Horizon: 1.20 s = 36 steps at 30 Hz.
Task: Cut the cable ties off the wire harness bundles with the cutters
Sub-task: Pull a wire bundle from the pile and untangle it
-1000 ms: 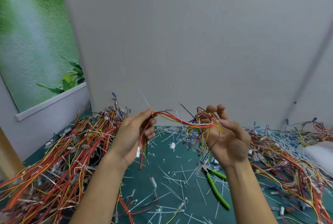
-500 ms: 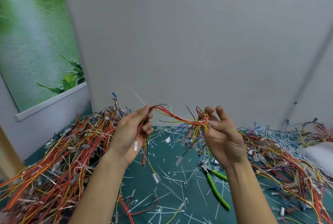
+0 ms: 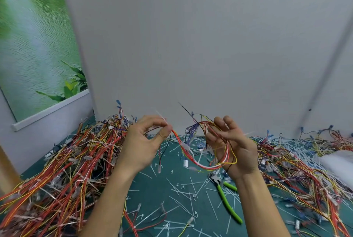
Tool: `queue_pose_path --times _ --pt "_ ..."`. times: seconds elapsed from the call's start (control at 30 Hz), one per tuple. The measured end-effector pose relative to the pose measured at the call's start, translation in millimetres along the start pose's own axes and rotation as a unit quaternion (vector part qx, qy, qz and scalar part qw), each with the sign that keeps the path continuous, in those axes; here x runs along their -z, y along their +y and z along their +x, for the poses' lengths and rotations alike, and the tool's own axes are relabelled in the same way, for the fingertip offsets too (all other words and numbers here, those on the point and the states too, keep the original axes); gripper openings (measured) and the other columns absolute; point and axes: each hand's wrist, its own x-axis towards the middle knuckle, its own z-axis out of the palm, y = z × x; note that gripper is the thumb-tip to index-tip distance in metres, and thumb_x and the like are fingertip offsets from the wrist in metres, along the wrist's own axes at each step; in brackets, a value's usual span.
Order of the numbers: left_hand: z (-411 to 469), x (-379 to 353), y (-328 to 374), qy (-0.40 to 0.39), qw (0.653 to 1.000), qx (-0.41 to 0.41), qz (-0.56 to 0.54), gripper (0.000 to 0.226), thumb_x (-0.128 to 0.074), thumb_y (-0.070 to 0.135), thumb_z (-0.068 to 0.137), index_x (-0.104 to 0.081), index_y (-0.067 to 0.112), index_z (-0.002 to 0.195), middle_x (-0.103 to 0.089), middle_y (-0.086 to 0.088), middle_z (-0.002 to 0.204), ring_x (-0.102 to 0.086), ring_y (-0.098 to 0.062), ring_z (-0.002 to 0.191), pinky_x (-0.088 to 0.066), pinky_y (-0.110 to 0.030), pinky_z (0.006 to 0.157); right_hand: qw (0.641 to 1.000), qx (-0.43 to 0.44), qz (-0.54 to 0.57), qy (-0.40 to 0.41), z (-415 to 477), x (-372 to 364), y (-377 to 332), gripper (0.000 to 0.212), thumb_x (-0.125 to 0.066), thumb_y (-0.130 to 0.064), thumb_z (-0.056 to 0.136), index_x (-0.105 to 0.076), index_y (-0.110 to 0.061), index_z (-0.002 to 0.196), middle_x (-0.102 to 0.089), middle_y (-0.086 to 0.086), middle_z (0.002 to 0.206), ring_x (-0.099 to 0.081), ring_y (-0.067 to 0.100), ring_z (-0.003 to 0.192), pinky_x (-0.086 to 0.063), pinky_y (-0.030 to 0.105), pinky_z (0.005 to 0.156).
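While the left hand (image 3: 145, 141) pinches the wire harness (image 3: 191, 154) beside its cable tie (image 3: 161, 117) and the right hand (image 3: 235, 149) curls around the loop, the cutters (image 3: 227, 202) lie on the mat (image 3: 156, 185) underneath. The right hand likely needs to fetch them next.

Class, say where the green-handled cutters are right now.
In the head view, the cutters lie on the green mat, right of centre, just below the right hand, among cut cable ties.
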Motion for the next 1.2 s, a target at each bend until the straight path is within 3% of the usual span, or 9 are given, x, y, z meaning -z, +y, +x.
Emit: queue_pose_path --times 0.1,0.2,0.27,0.43,0.63,0.8,0.9,1.0,1.2 --pt "-1.2 2.2 -1.3 0.012 0.995 -0.020 0.099 0.009 -0.075 0.042 0.082 -0.077 0.037 0.089 -0.066 0.016 0.093 -0.057 0.000 0.094 -0.041 -0.006 0.080 0.998 -0.015 0.027 -0.057 0.8 0.6 0.4 0.034 -0.075 0.004 0.066 -0.063 -0.012 0.094 -0.053 0.004 0.093 -0.053 0.018 0.075 -0.049 0.030 0.072" --pt "-3.9 0.0 1.7 -0.013 0.999 0.043 0.003 0.008 -0.075 0.038 0.087 -0.078 0.032 0.090 -0.074 0.005 0.071 -0.061 -0.011 0.053 -0.050 -0.022 0.053 0.994 -0.038 0.060 -0.079 0.9 0.2 3.1 0.029 -0.062 0.005 0.066 -0.061 -0.010 0.092 -0.050 0.006 0.090 -0.047 0.018 0.070 -0.045 0.031 0.069" --pt "-3.8 -3.3 4.1 -0.014 0.995 0.084 -0.057 0.008 -0.071 0.031 0.092 -0.076 0.025 0.093 -0.076 -0.004 0.073 -0.064 -0.020 0.047 -0.050 -0.025 0.046 0.994 -0.041 0.055 -0.085 0.9 -0.7 6.1 0.026 -0.062 0.003 0.064 -0.059 -0.011 0.086 -0.049 0.005 0.085 -0.045 0.016 0.067 -0.042 0.031 0.067" --pt "-2.5 -11.5 12.2 -0.005 0.961 0.134 -0.243 0.015 -0.053 0.015 0.103 -0.057 0.004 0.113 -0.078 -0.015 0.095 -0.076 -0.033 0.086 -0.062 -0.030 0.065 0.999 -0.016 -0.001 -0.052 0.8 -2.9 13.4 0.022 -0.059 0.002 0.057 -0.056 -0.012 0.074 -0.047 0.003 0.077 -0.042 0.015 0.062 -0.038 0.030 0.063" --pt "-0.6 -6.8 16.1 0.011 0.913 0.101 -0.395 0.023 -0.049 0.003 0.100 -0.060 0.005 0.120 -0.072 -0.018 0.116 -0.071 -0.030 0.109 -0.059 -0.030 0.086 0.984 0.046 -0.169 0.043 1.4 0.0 20.5 0.020 -0.047 0.006 0.064 -0.058 -0.011 0.064 -0.050 0.005 0.075 -0.047 0.017 0.066 -0.038 0.033 0.065" --pt "2.4 -2.8 22.1 0.010 0.793 0.172 -0.584 0.023 -0.056 0.019 0.093 -0.071 0.009 0.108 -0.074 -0.012 0.110 -0.072 -0.020 0.104 -0.061 -0.029 0.083 0.954 0.081 -0.283 0.049 1.5 1.0 26.7 0.026 -0.048 0.005 0.068 -0.061 -0.016 0.061 -0.052 0.003 0.069 -0.042 0.023 0.066 -0.035 0.033 0.065" --pt "2.7 -3.0 23.0 0.004 0.770 0.195 -0.607 0.022 -0.059 0.023 0.090 -0.078 0.013 0.094 -0.076 -0.002 0.098 -0.073 -0.012 0.091 -0.061 -0.025 0.078 0.934 0.103 -0.340 0.039 0.3 0.2 29.5 0.030 -0.048 0.003 0.071 -0.062 -0.020 0.060 -0.052 0.002 0.068 -0.042 0.023 0.067 -0.036 0.029 0.063" --pt "2.8 -4.0 23.9 -0.011 0.752 0.223 -0.621 0.025 -0.061 0.021 0.088 -0.074 0.010 0.106 -0.072 -0.001 0.092 -0.071 -0.009 0.082 -0.060 -0.024 0.072 0.916 0.122 -0.381 0.024 -1.3 -0.9 30.9 0.037 -0.047 0.005 0.073 -0.063 -0.025 0.058 -0.056 -0.005 0.067 -0.047 0.015 0.067 -0.038 0.024 0.062" --pt "0.0 -14.7 20.3 -0.009 0.827 0.196 -0.528 0.016 -0.065 0.017 0.084 -0.071 0.009 0.097 -0.064 -0.003 0.082 -0.061 -0.011 0.071 -0.057 -0.025 0.063 0.897 0.144 -0.418 0.018 -1.2 -4.0 33.4 0.031 -0.046 0.008 0.074 -0.064 -0.014 0.061 -0.060 -0.003 0.070 -0.051 0.012 0.070 -0.039 0.021 0.064"
